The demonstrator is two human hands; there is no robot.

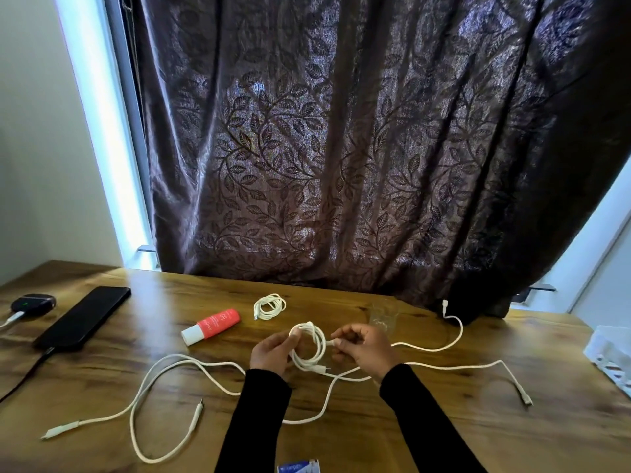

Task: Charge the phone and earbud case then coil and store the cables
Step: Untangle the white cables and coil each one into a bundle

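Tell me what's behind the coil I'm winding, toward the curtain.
Behind the held coil lies a finished small white coil beside a red tube. A clear glass stands to the right. Its contents can't be made out.

Both hands (273, 349) (365, 349) on a half-coiled white cable (309, 346) above the wooden table (444, 421).

L hand (273, 349) + R hand (363, 348) raised mid-frame, fingers curled, pinching; both forearms in black sleeves.
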